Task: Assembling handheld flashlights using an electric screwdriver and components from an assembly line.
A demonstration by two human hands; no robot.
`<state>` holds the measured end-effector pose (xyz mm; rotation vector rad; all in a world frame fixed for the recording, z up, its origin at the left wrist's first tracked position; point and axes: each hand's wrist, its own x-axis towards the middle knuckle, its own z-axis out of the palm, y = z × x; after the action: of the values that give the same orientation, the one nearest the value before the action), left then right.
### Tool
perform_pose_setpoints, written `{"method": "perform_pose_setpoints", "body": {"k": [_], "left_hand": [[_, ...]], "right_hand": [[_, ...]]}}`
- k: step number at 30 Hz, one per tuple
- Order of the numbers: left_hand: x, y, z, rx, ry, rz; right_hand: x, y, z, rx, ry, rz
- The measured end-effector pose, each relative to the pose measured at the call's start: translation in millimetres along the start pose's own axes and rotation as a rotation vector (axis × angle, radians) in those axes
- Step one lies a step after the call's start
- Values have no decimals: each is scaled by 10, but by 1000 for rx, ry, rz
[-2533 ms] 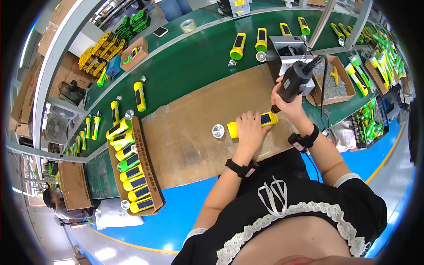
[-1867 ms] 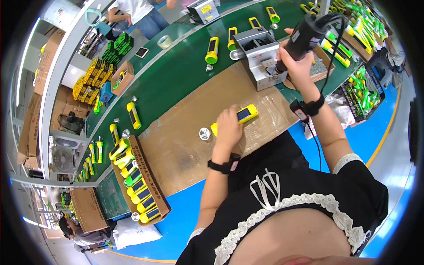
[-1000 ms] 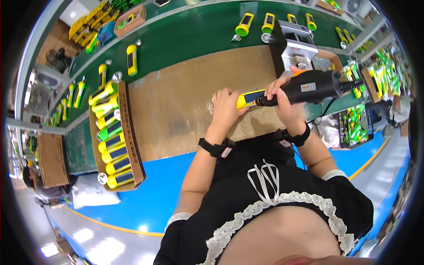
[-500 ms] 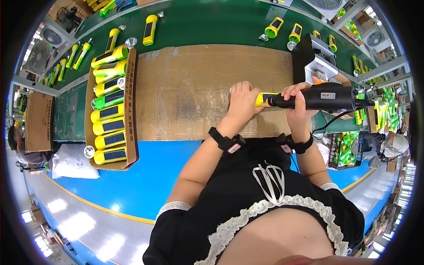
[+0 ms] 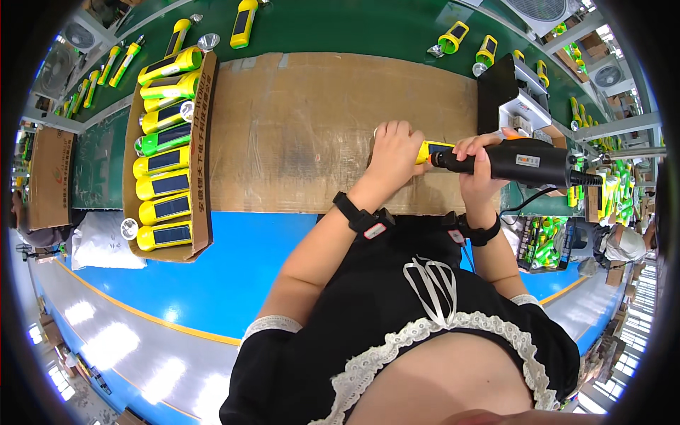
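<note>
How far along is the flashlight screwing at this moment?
Done, apparently: yellow and green flashlights fill the cardboard tray at left. In hand: the left hand holds a yellow flashlight body on the brown cardboard mat while the right hand presses a black electric screwdriver against it. Left: loose flashlights on the green bench.

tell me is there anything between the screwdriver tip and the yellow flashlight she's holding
Nothing visible. The left hand grips the yellow flashlight, and the black power screwdriver in the right hand meets its end directly.
</note>
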<state>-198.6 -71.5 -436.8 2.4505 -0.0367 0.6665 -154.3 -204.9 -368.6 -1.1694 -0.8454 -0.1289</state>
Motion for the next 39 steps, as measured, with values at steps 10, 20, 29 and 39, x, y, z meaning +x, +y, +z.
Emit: {"method": "perform_pose_setpoints", "body": {"k": [10,20,29,39], "left_hand": [[134,211,-203,-178,75,242],[1326,972,-95,-250,-120,226],[2457,1034,818,-264,84,289],[962,751,-432,252,-467,-78]], "right_hand": [[138,-274,-114,183,84,-28],[439,-873,-1020,54,334,-203],[405,-605,-1426,-119,521,-189],[701,-210,-1664,-302,512,-237]]}}
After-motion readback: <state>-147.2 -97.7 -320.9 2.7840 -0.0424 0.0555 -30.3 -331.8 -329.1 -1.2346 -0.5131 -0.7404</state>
